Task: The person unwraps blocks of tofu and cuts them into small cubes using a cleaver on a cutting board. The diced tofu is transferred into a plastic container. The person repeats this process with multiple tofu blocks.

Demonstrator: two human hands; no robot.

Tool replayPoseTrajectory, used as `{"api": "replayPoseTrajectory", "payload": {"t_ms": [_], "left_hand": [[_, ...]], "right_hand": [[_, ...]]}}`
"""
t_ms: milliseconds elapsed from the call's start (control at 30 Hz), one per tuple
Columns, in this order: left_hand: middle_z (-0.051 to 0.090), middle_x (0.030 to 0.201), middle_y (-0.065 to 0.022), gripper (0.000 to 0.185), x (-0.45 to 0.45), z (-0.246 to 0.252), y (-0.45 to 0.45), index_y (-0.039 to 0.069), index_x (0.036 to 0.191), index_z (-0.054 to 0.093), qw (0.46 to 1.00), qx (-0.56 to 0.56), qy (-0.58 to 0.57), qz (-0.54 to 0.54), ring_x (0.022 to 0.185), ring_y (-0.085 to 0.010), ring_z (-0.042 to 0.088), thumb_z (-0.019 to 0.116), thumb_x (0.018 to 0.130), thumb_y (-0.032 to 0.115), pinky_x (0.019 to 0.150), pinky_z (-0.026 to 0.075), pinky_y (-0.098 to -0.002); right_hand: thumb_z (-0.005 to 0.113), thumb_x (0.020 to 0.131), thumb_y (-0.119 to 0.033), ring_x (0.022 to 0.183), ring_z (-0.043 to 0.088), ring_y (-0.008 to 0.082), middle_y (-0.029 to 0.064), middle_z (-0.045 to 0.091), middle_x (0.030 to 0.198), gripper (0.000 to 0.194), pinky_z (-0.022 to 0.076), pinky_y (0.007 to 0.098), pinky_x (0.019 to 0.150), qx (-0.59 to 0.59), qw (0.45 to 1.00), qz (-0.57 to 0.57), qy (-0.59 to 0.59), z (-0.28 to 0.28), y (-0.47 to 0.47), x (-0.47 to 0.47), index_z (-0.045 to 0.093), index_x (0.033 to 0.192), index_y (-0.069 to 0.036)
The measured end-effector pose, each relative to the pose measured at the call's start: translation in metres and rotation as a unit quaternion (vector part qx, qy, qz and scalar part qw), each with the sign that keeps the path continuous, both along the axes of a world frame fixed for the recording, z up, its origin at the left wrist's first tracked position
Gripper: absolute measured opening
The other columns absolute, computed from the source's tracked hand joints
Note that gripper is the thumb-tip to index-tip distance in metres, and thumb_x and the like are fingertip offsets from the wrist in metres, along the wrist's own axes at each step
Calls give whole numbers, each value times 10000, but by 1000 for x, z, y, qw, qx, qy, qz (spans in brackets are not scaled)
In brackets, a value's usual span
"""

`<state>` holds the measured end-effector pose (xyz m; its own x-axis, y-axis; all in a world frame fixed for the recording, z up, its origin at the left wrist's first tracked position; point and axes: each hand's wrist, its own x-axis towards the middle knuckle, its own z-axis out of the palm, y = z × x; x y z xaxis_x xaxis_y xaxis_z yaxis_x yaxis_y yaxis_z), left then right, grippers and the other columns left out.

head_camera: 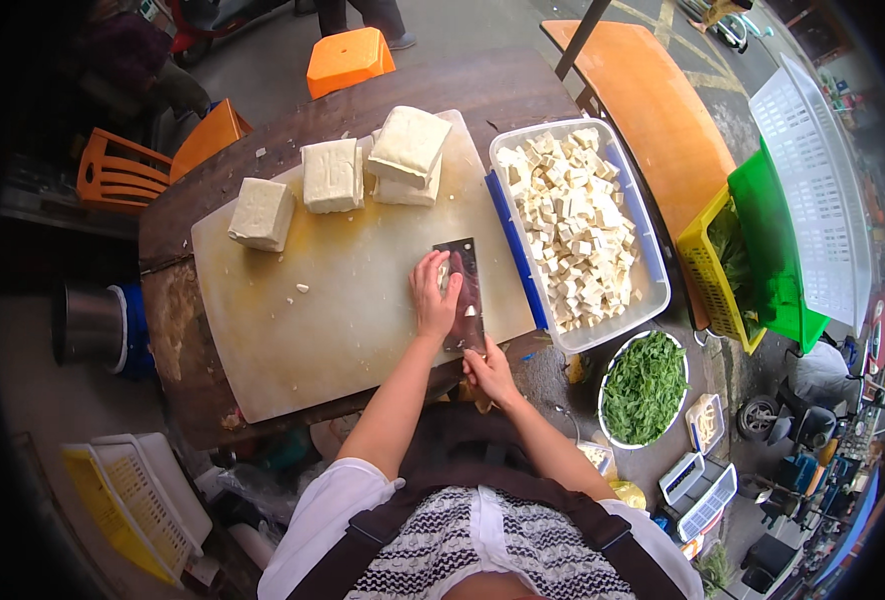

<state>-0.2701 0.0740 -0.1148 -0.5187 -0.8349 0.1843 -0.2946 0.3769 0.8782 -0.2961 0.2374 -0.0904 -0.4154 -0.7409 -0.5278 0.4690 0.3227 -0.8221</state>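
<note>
My right hand (491,375) grips the handle of a cleaver, whose broad dark blade (465,292) lies nearly flat over the right part of a large plastic cutting board (322,322). On the blade's flat face rests my left hand (435,296), thumb apart from the fingers, with small white scraps beside them. Along the board's far side stand blocks of tofu: a single block (261,214) at left, another (332,175) in the middle, and a stack (409,154) at right. Immediately right of the board, a clear plastic container (649,300) with blue clips holds many tofu cubes (574,225).
The board lies on a worn wooden table (172,322). A bowl of chopped greens (645,390) is at lower right. Yellow (712,270) and green (772,232) baskets stand farther right. Beyond the table are an orange stool (350,60) and a person's legs (364,19).
</note>
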Motion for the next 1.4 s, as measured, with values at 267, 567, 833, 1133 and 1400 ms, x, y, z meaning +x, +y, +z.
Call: {"api": "replayPoseTrajectory", "payload": {"t_ms": [267, 567, 833, 1133, 1400], "left_hand": [[480, 1299, -163, 352, -93, 90, 31, 46, 1200, 520, 982, -55, 156, -91, 1222, -336, 428, 566, 935, 274, 1056, 311, -414], [463, 1344, -129, 561, -156, 115, -109, 105, 1266, 501, 952, -305, 27, -13, 1244, -326, 424, 708, 744, 118, 1047, 320, -459], [500, 1315, -313, 752, -103, 66, -287, -26, 1203, 613, 937, 95, -326, -79, 1255, -369, 488, 568, 803, 610, 1033, 379, -404], [539, 1291, -216, 784, -80, 67, -228, 26, 1398, 396, 977, -46, -164, -128, 1247, -395, 455, 747, 736, 256, 1059, 357, -432], [520, 1263, -163, 827, -9, 79, -145, 85, 1407, 411, 989, 47, 7, -139, 1211, -307, 480, 760, 657, 66, 1014, 401, -383]], "right_hand": [[518, 914, -67, 461, 541, 86, 42, 614, 653, 378, 442, 241, 443, 0, 965, -116, 237, 93, 6, -26, 482, 1287, -20], [535, 901, -55, 527, 623, 142, 126, 668, 732, 415, 500, 275, 487, 70, 915, -226, 327, 140, 89, -64, 450, 1300, 21], [524, 886, -114, 576, 616, 287, 164, 615, 664, 353, 491, 385, 581, -14, 926, -26, 375, 80, -53, -70, 471, 1212, 10], [506, 902, -154, 481, 576, 186, 115, 610, 638, 311, 481, 339, 463, -21, 969, 38, 245, 93, -96, -63, 450, 1163, 6], [534, 888, -147, 546, 622, 213, 117, 635, 670, 292, 514, 356, 554, -46, 953, 68, 292, 81, -30, -20, 507, 1145, -12]]}}
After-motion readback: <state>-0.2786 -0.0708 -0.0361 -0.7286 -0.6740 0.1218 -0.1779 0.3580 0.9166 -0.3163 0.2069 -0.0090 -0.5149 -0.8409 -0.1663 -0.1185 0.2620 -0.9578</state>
